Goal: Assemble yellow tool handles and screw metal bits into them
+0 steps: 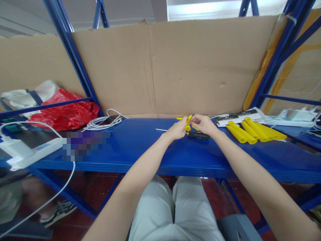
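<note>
My left hand (177, 129) is closed around a small yellow plastic piece (188, 124), holding it upright just above the blue shelf top (140, 147). Close beside it, my right hand (202, 124) has its thumb and fingers pinched together at the piece; whatever is between those fingertips is too small to make out. Under the hands lies a screwdriver with a black handle (199, 135), and a thin metal shaft (161, 130) shows to the left of my left hand. More yellow plastic shows behind and below the fingers, partly hidden.
Several yellow tapered tubes (258, 131) lie to the right, beside a black-and-white printed packet (238, 117). At left are a coiled white cable (100, 123), a red plastic bag (67, 112) and a white power strip (37, 154). Cardboard (188, 67) walls the back. Another person's leg shows lower left.
</note>
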The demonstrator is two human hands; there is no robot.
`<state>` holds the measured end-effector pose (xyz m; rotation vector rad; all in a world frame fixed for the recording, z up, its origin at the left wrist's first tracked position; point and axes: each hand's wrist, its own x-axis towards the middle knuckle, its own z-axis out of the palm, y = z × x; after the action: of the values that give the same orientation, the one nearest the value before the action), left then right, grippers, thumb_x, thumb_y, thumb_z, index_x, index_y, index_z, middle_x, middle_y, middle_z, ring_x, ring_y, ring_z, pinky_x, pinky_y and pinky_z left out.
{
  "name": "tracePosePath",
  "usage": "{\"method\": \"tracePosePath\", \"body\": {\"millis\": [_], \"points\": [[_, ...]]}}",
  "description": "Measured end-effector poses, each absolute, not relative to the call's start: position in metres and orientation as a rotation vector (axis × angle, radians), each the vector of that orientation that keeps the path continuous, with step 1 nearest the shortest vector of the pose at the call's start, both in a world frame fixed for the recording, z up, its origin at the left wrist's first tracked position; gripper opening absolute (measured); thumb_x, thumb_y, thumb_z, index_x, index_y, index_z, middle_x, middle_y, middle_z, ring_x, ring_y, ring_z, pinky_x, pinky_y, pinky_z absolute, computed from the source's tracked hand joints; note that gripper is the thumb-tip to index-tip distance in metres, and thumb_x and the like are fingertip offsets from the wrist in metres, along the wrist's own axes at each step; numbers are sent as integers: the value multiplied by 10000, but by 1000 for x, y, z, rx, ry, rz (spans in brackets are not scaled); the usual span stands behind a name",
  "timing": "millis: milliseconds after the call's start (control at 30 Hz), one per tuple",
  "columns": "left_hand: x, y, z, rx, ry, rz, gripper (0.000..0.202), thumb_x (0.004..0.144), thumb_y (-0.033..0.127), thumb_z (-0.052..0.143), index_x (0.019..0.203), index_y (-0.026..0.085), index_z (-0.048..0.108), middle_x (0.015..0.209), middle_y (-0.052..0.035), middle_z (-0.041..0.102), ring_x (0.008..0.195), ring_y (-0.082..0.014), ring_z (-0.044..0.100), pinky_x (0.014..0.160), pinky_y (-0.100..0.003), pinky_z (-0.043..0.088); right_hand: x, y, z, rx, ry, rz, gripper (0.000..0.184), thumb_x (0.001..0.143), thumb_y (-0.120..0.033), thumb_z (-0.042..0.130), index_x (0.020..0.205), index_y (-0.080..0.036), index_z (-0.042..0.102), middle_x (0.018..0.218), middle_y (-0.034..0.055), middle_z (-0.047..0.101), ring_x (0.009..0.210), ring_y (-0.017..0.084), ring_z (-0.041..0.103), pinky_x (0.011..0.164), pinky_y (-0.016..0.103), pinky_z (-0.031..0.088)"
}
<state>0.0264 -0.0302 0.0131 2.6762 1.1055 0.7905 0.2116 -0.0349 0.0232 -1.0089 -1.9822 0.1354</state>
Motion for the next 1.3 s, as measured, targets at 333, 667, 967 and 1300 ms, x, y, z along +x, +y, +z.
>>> {"method": "tracePosePath", "body": {"millis": [333,667,967,1300], "points": [[27,-33,15,2676,1080,812,499,811,-4,455,1262,202,401,1291,-162,631,1215,-278,622,971,-389,505,210,-41,26,-1000,-2000,88,114,794,-300,568,724,-214,597,667,22,658,602,158,590,643,296,491],[28,-35,16,2678,1102,794,463,825,11,461,1245,197,406,1272,-169,637,1169,-284,644,950,-411,514,211,-38,25,-1004,-2021,71,129,805,-296,549,719,-214,601,667,23,659,602,160,584,637,292,480],[26,-30,14,2625,1082,842,506,795,18,469,1261,208,411,1269,-156,642,1172,-278,644,967,-406,503,211,-40,26,-1011,-2018,60,134,793,-300,543,722,-213,616,660,19,662,595,154,580,637,286,484],[22,-22,13,2451,1187,940,430,798,63,540,1187,215,439,1225,-126,668,1246,-287,602,1012,-419,485,259,-19,20,-1380,-1898,-67,157,775,-259,548,724,-206,686,664,42,699,650,185,634,651,283,497]]}}
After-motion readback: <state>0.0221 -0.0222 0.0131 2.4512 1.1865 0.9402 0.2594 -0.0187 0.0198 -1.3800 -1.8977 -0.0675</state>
